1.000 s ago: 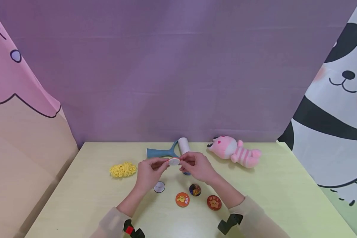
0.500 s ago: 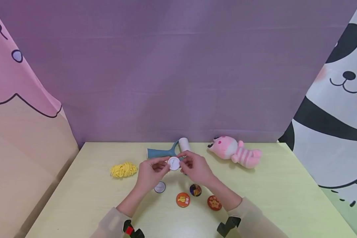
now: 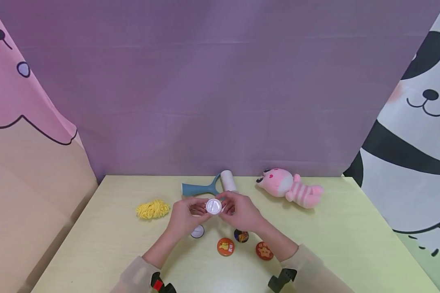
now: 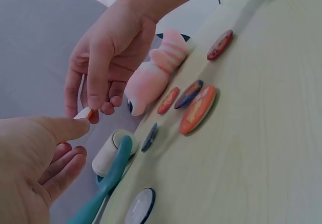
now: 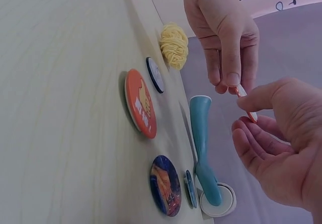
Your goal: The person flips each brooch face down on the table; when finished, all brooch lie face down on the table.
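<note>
Both hands hold a round badge (image 3: 214, 206) above the table, its white back with a pin facing the head camera. The left hand (image 3: 187, 215) pinches its left edge between thumb and fingers; the right hand (image 3: 240, 211) pinches the right edge. From the right wrist view the badge (image 5: 241, 90) appears edge-on with an orange rim, between the left hand (image 5: 224, 38) and the right hand (image 5: 287, 138). Under the hands lie a white-backed badge (image 3: 197, 231), an orange thumbs-up badge (image 3: 225, 247), a dark picture badge (image 3: 241, 235) and a red star badge (image 3: 264, 251).
Behind the hands lies a blue-handled lint roller (image 3: 198, 189) with a white roll (image 3: 227, 181). Yellow yarn (image 3: 152, 209) is to the left, a pink striped plush toy (image 3: 291, 188) at the back right. A small blue-rimmed badge (image 4: 149, 137) lies near the roller.
The badge between the hands has tilted, turning from nearly edge-on to show its full white back, and has come slightly lower. The fingers have shifted around its edge. Items on the table are unmoved.
</note>
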Motion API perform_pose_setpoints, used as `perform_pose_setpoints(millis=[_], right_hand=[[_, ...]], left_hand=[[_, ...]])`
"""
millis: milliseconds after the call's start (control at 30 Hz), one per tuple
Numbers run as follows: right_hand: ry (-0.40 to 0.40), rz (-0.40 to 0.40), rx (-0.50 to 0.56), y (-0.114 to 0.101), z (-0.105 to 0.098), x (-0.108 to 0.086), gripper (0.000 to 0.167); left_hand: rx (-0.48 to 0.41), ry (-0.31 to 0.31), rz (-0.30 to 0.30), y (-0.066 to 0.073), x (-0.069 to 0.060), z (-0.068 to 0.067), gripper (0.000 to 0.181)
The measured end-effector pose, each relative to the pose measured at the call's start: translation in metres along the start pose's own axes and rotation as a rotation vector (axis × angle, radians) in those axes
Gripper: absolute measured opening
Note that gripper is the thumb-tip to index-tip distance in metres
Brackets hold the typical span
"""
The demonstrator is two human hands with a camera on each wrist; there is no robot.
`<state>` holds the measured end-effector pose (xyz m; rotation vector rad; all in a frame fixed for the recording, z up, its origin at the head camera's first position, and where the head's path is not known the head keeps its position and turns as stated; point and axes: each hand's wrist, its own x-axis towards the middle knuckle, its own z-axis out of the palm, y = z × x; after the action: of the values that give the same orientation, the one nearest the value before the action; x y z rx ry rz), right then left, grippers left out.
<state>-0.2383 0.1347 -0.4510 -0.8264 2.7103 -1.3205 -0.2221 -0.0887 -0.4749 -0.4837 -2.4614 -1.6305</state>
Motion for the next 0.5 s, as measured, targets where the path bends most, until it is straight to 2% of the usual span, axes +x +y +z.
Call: perform_pose_setpoints(millis=[300,500], right_hand=[[0.007,-0.049,-0.053,0.0027,0.0032,-0.0012,0.036],[0.001,-0.044,-0.104,0.0040,0.0061,-0.0023,0.033]], left_hand=[[0.080,-0.022,0.040,-0.0035,-0.0013,0.0026,0.037],[0.151,-0.039,0.062,-0.0062,-0.0021,0.0043,0.035]])
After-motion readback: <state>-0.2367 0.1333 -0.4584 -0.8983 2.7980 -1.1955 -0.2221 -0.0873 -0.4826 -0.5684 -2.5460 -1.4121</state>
